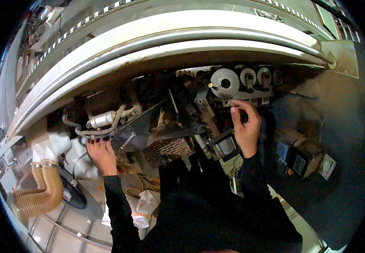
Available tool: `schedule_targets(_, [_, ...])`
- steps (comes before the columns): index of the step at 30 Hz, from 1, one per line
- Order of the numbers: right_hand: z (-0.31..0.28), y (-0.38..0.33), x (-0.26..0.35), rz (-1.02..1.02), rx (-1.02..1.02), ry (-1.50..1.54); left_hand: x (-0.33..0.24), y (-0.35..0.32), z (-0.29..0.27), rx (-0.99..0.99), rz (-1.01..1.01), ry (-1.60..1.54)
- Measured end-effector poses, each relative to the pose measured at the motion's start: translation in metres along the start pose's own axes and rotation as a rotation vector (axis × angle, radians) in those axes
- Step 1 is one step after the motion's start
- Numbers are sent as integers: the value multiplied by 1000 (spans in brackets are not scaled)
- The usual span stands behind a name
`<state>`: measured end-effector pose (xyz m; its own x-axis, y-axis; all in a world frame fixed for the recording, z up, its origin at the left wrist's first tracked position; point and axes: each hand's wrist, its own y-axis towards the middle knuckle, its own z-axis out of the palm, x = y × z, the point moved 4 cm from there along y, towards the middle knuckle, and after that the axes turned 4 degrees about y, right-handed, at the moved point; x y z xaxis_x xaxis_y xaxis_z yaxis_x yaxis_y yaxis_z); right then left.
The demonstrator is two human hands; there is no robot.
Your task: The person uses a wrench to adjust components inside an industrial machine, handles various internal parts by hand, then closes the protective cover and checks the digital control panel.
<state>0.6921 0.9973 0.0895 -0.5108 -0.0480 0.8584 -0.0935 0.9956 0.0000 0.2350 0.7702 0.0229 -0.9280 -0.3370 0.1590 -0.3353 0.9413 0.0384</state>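
1. Your right hand (245,126) pinches at a small part just under the grey disc (225,83), fingertips together for fine control.
2. Your left hand (101,154) lies flat, fingers extended, against the dark machine housing (148,122) near the metal cylinder (104,119), bracing you.

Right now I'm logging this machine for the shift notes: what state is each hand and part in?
left hand: fingers curled, resting on the dark machine edge beside the grey hoses.
right hand: raised, fingertips pinched at a small part under the grey disc.
silver cylinder: lying level, hoses attached.
ribbed tan duct hose: bent, clamped to a white sleeve.
perforated guard: in place, tilted.
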Motion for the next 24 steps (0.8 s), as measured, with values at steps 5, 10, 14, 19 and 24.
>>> schedule_targets(5, [14,-9,-4,15,57,20,-38,14,-1,-49,-10,-47])
schedule_targets(10, [25,3,4,-14,43,-43,-40,14,12,-58,-3,-109])
schedule_targets(14, [37,27,18,-33,77,-137,-25,6,15,-76,29,-86])
schedule_targets(19, [46,52,18,-279,57,-211,-34,13,-1,-79,52,-95])
schedule_targets(24, [51,61,16,-230,130,-177,-34,-5,-15,-132,-44,-196])
